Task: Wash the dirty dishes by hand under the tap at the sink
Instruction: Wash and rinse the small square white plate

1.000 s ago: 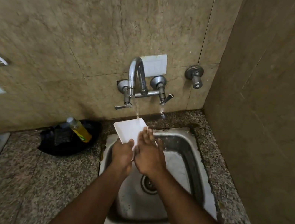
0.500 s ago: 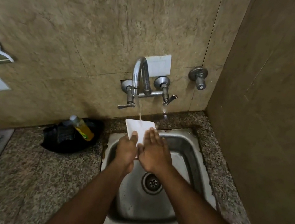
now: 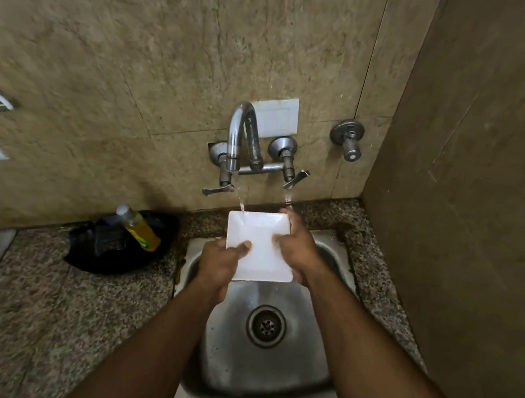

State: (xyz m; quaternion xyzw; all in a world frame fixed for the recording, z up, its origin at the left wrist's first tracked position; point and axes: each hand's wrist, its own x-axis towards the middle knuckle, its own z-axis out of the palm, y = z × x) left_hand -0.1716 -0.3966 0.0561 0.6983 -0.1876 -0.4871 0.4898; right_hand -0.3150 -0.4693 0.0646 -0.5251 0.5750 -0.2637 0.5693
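Observation:
A white square plate (image 3: 259, 243) is held over the back of the steel sink (image 3: 263, 372), under the running stream from the chrome tap (image 3: 241, 139). Water lands on the plate's far left corner. My left hand (image 3: 220, 266) grips the plate's near left edge, thumb on top. My right hand (image 3: 298, 248) holds the right edge, thumb across the plate's face and fingers reaching round the far corner. The sink's drain (image 3: 266, 326) is bare below.
A black bag (image 3: 121, 244) with a yellow soap bottle (image 3: 139, 228) lies on the speckled counter (image 3: 26, 315) left of the sink. A second wall valve (image 3: 349, 140) sits right of the tap. A tiled side wall stands close on the right.
The plate has come more into view and tilted flatter. My right hand slid from lying over the plate's face to its right edge. The left hand keeps its grip.

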